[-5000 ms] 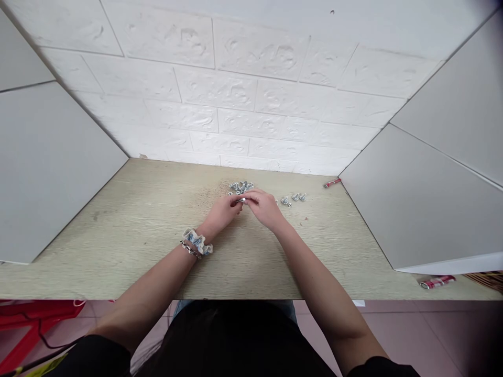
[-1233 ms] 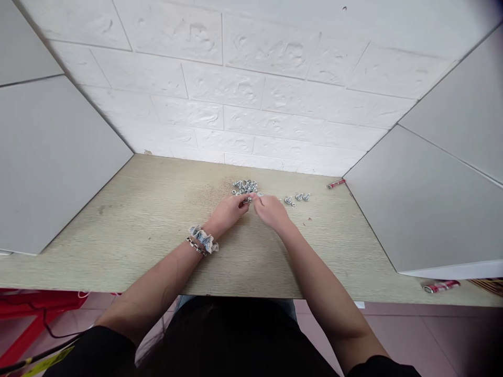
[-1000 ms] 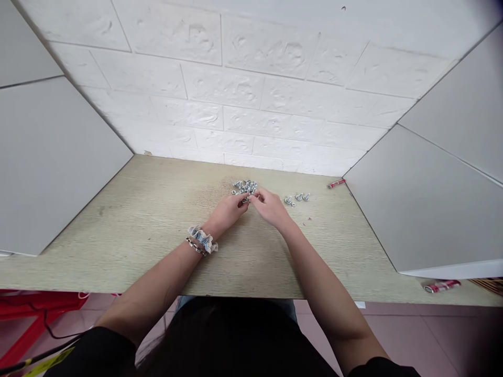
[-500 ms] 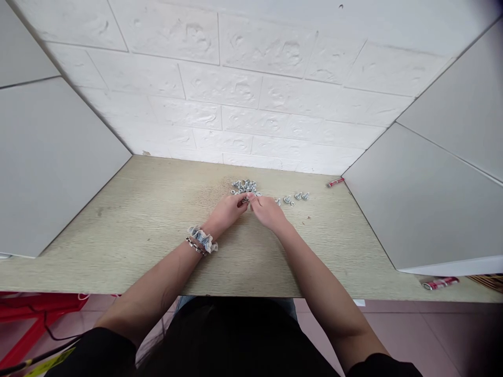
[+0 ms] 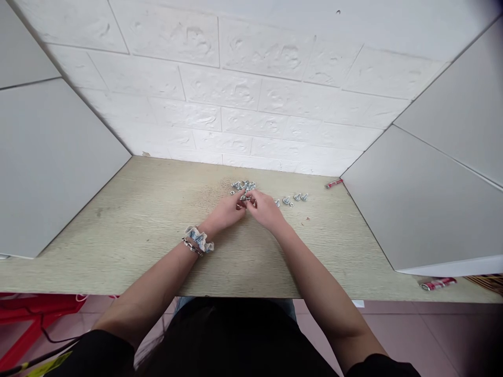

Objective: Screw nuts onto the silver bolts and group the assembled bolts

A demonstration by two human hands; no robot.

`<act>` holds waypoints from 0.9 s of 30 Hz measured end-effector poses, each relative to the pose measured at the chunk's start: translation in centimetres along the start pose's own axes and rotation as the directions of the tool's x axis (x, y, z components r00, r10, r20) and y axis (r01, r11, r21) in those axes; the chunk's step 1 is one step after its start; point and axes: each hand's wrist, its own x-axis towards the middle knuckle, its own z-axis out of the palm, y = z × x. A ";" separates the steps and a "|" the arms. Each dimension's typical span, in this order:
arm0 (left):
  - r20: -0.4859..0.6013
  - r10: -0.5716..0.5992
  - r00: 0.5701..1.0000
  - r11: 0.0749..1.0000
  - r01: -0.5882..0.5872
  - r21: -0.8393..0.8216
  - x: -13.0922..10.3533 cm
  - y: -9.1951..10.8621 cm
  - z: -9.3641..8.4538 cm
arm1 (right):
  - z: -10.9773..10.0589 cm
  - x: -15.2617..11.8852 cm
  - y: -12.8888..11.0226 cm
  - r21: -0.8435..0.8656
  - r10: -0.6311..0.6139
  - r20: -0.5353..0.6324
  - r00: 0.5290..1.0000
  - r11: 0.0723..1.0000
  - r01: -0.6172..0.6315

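Observation:
Between the fingertips of both hands is a small metal bolt (image 5: 245,198) that appears to carry a washer or nut. My left hand (image 5: 227,211) pinches it from the left, and my right hand (image 5: 265,209) pinches it from the right. Just beyond the fingers lies a pile of silvery bolts (image 5: 247,185) with washers and nuts, partly hidden by the hands. A loose nut (image 5: 232,192) rests at the pile's left side. Right of my right hand stand several bolts with washers (image 5: 297,197), and a small nut (image 5: 291,204) lies near them.
The wooden tabletop (image 5: 133,225) meets a white brick-pattern wall (image 5: 239,115). Grey panels (image 5: 58,167) close in both sides. One red battery (image 5: 334,184) lies at the back right, another red battery (image 5: 438,284) at the front right. Reddish specks dot the wood left of the pile.
The fingers have shifted slightly, and the bolt between them now shows more clearly. My right thumb has lowered. The view has moved a little; the pile and the batteries stay in place.

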 end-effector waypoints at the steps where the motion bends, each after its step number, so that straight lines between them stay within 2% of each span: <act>1: 0.026 -0.018 1.000 0.999 0.019 -0.040 0.0 0.1 -0.1 | 0.0 0.0 0.1 -0.020 0.002 0.001 1.000 1.000 -0.002; 7: 0.099 -0.167 0.981 0.957 0.185 -0.223 -0.1 0.4 -0.6 | 0.2 0.1 0.2 0.030 -0.011 0.005 1.000 1.000 0.011; 13: 0.112 -0.212 0.971 0.937 0.235 -0.257 0.3 -0.1 -0.4 | 0.1 -0.2 -0.4 0.043 -0.036 0.029 0.999 0.998 0.035; 18: 0.154 -0.214 0.965 0.865 0.260 -0.428 0.4 -0.5 -0.4 | 0.1 -0.2 -0.6 0.028 -0.124 -0.040 0.991 0.992 0.125; 20: 0.192 -0.221 0.956 0.779 0.292 -0.555 0.4 -0.6 -0.4 | 0.1 -0.2 -0.5 0.054 -0.147 -0.073 0.987 0.987 0.151; 23: 0.278 -0.205 0.939 0.571 0.345 -0.745 0.5 -0.7 -0.3 | 0.2 -0.1 -0.4 0.101 -0.171 -0.084 0.982 0.979 0.179; 27: 0.331 -0.170 0.928 0.349 0.371 -0.861 0.6 -0.6 -0.3 | 0.2 -0.2 -0.6 0.134 -0.156 0.037 0.987 0.980 0.150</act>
